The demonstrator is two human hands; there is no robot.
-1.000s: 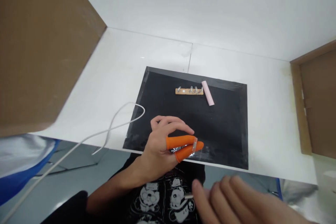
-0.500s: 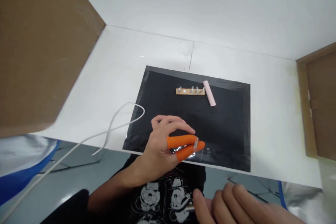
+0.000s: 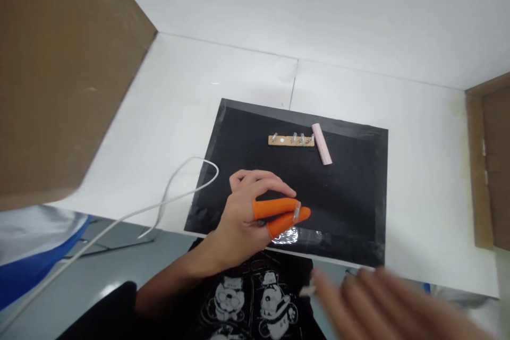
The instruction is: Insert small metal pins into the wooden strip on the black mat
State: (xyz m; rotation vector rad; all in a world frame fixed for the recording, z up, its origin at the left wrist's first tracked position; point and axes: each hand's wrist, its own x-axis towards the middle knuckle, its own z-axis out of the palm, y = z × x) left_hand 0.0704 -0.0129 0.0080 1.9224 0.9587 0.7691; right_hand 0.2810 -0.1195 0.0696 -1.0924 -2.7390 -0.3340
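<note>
My left hand (image 3: pixel 243 212) is over the near part of a black mat (image 3: pixel 342 191), with orange finger cots on its thumb and index finger. Pinched between those two fingertips is a small clear piece (image 3: pixel 297 213), tilted upright. My right hand (image 3: pixel 370 303), smeared by motion, is at the bottom right, off the table's front edge. A small pale thing (image 3: pixel 307 291) sticks out at its fingertips, too blurred to name. Farther back on the mat lies a narrow tan strip (image 3: pixel 286 141) bearing several small clear pieces. A pink bar (image 3: pixel 322 144) slants beside its right end.
A white cable (image 3: pixel 167 202) loops over the left edge of the mat and hangs off the table. Brown boards stand at the left (image 3: pixel 71 74) and right (image 3: pixel 480 170) of the white table (image 3: pixel 426 180). A white panel (image 3: pixel 319 5) rises behind.
My right hand has moved up and to the right, with the pale thing at its fingertips. My left hand keeps its pinch on the clear piece and has hardly moved. The view has shifted slightly.
</note>
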